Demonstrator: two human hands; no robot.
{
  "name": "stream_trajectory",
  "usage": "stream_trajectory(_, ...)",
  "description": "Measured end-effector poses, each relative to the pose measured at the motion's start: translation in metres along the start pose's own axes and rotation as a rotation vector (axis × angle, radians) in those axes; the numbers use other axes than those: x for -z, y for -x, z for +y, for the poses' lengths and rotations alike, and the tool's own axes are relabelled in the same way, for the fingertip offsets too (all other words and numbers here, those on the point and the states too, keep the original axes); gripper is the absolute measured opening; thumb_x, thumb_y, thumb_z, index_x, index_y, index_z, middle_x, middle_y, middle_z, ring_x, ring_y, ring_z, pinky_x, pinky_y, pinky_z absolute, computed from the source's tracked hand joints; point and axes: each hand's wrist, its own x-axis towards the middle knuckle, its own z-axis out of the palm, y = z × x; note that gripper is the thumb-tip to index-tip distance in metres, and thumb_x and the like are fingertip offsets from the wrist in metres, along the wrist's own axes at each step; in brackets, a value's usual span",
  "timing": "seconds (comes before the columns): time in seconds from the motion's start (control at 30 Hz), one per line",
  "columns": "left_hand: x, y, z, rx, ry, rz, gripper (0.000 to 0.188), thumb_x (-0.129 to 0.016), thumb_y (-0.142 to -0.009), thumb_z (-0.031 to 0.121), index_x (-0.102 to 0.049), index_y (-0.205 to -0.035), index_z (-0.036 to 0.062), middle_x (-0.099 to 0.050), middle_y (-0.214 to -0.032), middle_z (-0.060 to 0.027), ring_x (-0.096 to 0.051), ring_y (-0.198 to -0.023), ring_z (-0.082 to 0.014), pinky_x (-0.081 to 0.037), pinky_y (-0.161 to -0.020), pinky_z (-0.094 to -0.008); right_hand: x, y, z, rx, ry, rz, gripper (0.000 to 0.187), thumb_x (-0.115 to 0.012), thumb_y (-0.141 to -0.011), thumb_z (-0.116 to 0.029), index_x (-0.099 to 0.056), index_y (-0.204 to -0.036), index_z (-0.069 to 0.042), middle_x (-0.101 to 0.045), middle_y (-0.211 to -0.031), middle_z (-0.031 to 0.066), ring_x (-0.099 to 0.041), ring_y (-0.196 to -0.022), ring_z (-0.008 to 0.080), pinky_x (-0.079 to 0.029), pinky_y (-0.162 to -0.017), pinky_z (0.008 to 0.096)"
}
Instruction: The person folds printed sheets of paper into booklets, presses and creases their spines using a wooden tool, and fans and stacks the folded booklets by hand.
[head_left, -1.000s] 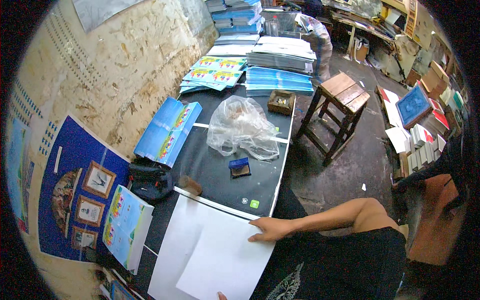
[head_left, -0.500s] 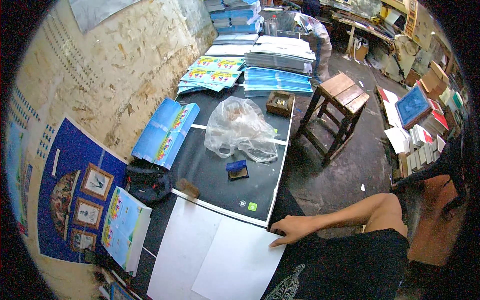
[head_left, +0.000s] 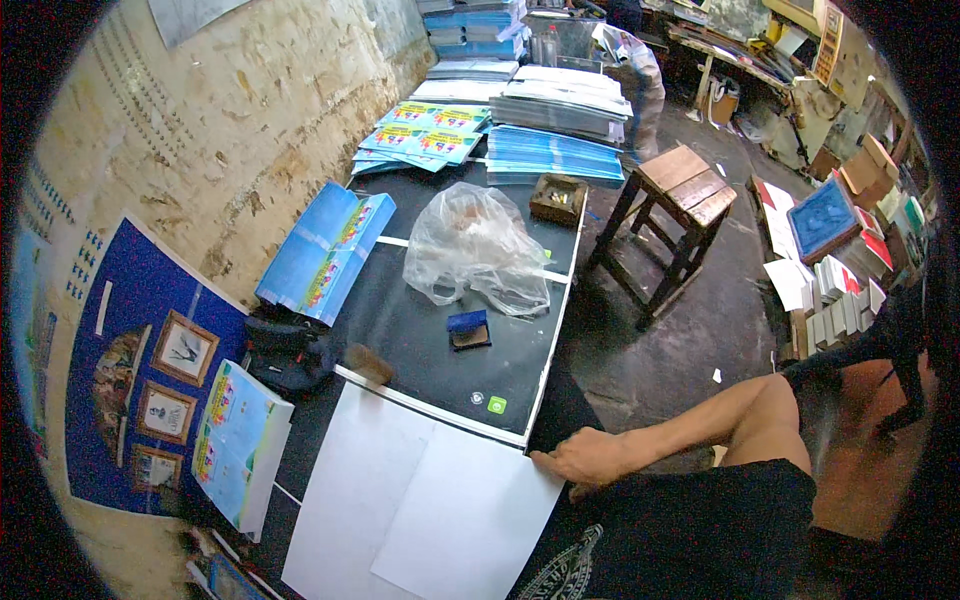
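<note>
A large white sheet of paper (head_left: 465, 520) lies at the near end of the black table (head_left: 415, 340), overlapping another white sheet (head_left: 345, 480) on its left. At the sheet's upper right corner is my right hand (head_left: 585, 458), its index finger along the edge beside the table corner. Its other fingers are curled and partly hidden, closed at the paper's edge. My left hand is out of view. Farther up the table lie a small blue-lidded box (head_left: 468, 330), a brown block (head_left: 369, 365) and a crumpled clear plastic bag (head_left: 475, 250).
Blue printed covers (head_left: 328, 255) and a black bag (head_left: 288, 355) line the left side, with a thick printed stack (head_left: 240, 445) nearer. More paper stacks (head_left: 555, 155) and a small wooden box (head_left: 558, 199) stand at the far end. A wooden stool (head_left: 685, 190) is right of the table.
My right index finger has straightened along the paper's edge, and the thumb has drawn back off the sheet's top. The view has shifted slightly; the table things look unmoved.
</note>
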Motion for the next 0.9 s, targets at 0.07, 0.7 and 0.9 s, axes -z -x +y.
stream_trajectory(0.07,0.003,0.005,-0.005,-0.015,-0.031,-0.004,0.055,-0.081,-0.083,0.024,-0.063,-0.124,-0.0071,-0.073,-0.105,-0.0159,-0.070,-0.095,-0.0274,-0.054,-0.087,-0.0375,-0.004,-0.003,-0.001,-0.012,0.061,0.018,0.063,-0.066,-0.087,-0.028,-0.044,-0.133,0.010,-0.069,-0.078,0.0221,-0.070,-0.071,0.0408,-0.056,-0.058,0.0517)
stream_trajectory(0.7,0.071,0.055,-0.086,-0.393,-0.717,0.147,0.095,-0.087,-0.068,0.037,-0.039,-0.143,0.0008,-0.041,-0.137,-0.0224,-0.039,-0.128,-0.0409,-0.034,-0.108,-0.0547,0.048,-0.011,0.045,0.201,0.404,0.074,0.071,-0.070,-0.081,-0.031,-0.046,-0.146,-0.016,-0.054,-0.136,0.0103,-0.051,-0.127,0.0287,-0.042,-0.102,0.0435)
stream_trajectory(0.9,0.056,-0.003,-0.099,-0.841,-0.926,0.135,0.081,-0.073,-0.084,0.054,-0.042,-0.141,0.0049,-0.040,-0.139,-0.0203,-0.035,-0.132,-0.0391,-0.026,-0.109,-0.0555,0.012,-0.060,0.056,0.543,0.389,0.184,0.060,-0.056,-0.089,-0.019,-0.046,-0.148,-0.023,-0.047,-0.147,0.0036,-0.046,-0.132,0.0252,-0.038,-0.101,0.0480)
